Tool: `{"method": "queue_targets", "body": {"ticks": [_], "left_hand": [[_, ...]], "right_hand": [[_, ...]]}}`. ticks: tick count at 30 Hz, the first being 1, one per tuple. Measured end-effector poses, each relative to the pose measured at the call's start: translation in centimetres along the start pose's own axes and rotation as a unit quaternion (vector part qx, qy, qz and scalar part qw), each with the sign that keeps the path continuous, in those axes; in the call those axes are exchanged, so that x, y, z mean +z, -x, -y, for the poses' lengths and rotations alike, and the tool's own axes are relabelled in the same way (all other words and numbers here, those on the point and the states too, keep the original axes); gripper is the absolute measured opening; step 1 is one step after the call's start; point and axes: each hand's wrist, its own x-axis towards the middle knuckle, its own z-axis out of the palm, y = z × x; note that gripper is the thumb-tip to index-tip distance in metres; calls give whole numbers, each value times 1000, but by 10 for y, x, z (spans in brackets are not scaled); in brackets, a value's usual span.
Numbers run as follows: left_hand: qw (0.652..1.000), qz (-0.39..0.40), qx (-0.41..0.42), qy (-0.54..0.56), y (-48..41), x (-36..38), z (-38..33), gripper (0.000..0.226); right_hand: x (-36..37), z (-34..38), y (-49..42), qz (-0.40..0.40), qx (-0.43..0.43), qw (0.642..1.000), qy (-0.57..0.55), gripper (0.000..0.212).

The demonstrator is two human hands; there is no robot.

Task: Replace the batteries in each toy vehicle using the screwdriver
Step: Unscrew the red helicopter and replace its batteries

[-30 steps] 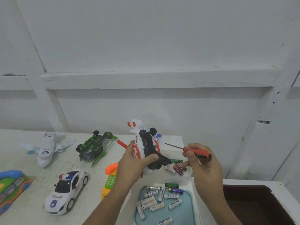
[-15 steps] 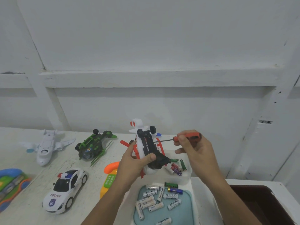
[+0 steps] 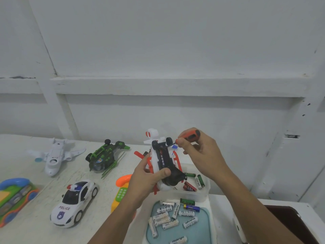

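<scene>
The left hand [image 3: 146, 178] gripped a white and orange plastic toy helicopter [image 3: 159, 155] above the white painted table [image 3: 35, 226], its fingers curled round the body and its thumb pressed across the black underside, which was turned up; the toy's tail end with two small black wheels pointed away from the person; the right hand [image 3: 202, 155] pinched the orange-handled screwdriver [image 3: 190, 135] between thumb and curled fingers, the short dark shaft aimed at the underside just beside the far wheel; whether the tip sat in a screw could not be told; below the toy stood a clear plastic tub [image 3: 202, 194] holding a few green and red batteries; nearer the person lay a teal tray [image 3: 205, 219] strewn with white batteries and a green and a blue one; on the table to the left rested a white police toy car [image 3: 75, 201], a green and black toy helicopter [image 3: 103, 156] and a white toy plane [image 3: 56, 155], well apart from each other; an orange and yellow toy telephone [image 3: 122, 189] lay just beside the left wrist.
</scene>
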Motion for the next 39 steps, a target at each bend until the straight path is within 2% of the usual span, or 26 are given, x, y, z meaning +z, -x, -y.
{"method": "queue_targets", "body": {"ticks": [5,10,14,21,29,33,36,39], "left_hand": [[1000,7,8,4,-2,-3,2,91],[1000,17,12,-11,-2,-2,6,98],[999,19,16,-23,-2,-1,8,111],[1000,18,7,-23,-2,-3,10,109],[999,7,-9,-39,-3,-9,3,91],[995,-42,-13,-95,-11,-8,5,107],[988,-48,-1,-149,-13,-7,-1,120],[985,-41,15,-170,-7,-3,-11,93]], "right_hand": [[-3,7,-9,39,9,999,33,11],[-9,18,-31,54,52,997,10,22],[-14,21,-49,103,101,989,-36,18],[-19,27,-65,161,179,966,-93,14],[-24,14,-60,136,202,963,-113,18],[-24,2,-58,106,206,971,-64,17],[-23,-5,-55,82,197,974,-76,18],[-19,-12,-50,103,178,975,-80,19]]}}
